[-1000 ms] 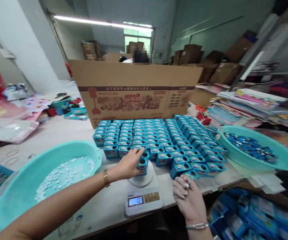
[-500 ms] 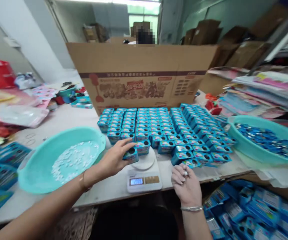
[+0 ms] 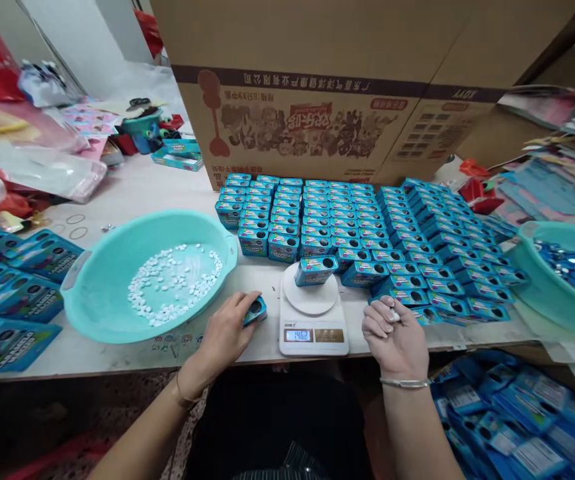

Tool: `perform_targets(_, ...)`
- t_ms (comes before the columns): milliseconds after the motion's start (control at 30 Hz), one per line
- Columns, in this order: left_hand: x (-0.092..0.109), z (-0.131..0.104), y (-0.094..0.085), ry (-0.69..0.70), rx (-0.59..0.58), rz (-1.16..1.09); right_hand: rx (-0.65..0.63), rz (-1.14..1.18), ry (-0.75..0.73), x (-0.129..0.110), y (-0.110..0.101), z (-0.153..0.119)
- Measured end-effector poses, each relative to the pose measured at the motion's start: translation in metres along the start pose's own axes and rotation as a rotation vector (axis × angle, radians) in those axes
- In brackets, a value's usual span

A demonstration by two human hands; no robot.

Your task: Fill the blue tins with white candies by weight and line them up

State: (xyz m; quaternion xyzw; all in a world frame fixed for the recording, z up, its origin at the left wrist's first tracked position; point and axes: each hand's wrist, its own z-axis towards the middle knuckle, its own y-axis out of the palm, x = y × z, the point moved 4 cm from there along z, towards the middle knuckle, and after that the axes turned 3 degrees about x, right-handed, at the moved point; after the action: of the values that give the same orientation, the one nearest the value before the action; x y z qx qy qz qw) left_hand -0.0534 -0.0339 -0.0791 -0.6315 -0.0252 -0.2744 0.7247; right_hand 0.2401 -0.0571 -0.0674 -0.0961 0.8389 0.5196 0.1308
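My left hand (image 3: pixel 230 328) is closed around a small blue box (image 3: pixel 256 311) with a round dark hole in its top, low over the table between the teal basin and the scale. On the round plate of the white kitchen scale (image 3: pixel 312 325) stands another blue box (image 3: pixel 316 270); the display seems to read 146.2. My right hand (image 3: pixel 396 333) is palm up to the right of the scale, fingers curled, with white tablets (image 3: pixel 394 315) in it. White tablets (image 3: pixel 174 280) also lie in the teal basin (image 3: pixel 102 313) on the left.
Rows of blue boxes (image 3: pixel 347 220) fill the table's back, before a large cardboard carton (image 3: pixel 317 87). More boxes stand at left (image 3: pixel 22 293). A second teal basin (image 3: pixel 532 280) holds shiny blue pieces. Below right, a carton holds many blue boxes (image 3: pixel 527 413).
My left hand has moved from the scale down and left, taking one blue box off the plate; the other stays there. The view has tilted downward. My right hand still holds the tablets.
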Motion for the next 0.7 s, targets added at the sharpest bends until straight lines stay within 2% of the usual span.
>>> perform_targets(233,-0.001,0.006,-0.002,-0.019,-0.126,0.076,0.071,-0.133,-0.090,-0.001,0.009,0.015)
perform_targets(300,0.005,0.004,-0.009,0.006,-0.068,0.038,0.103,-0.192,-0.136,-0.002,0.015,0.020)
perform_targets(400,0.029,0.010,-0.020,0.079,0.112,-0.129,0.113,-0.246,-0.195,-0.003,0.029,0.030)
perform_targets(500,0.060,0.035,-0.019,0.109,0.259,-0.331,0.085,-0.244,-0.230,-0.002,0.048,0.042)
perform_targets(600,0.085,0.074,-0.004,0.097,0.358,-0.444,0.055,-0.235,-0.276,-0.001,0.067,0.057)
perform_targets(700,0.098,0.110,0.019,0.080,0.341,-0.464,0.079,-0.239,-0.309,0.002,0.079,0.072)
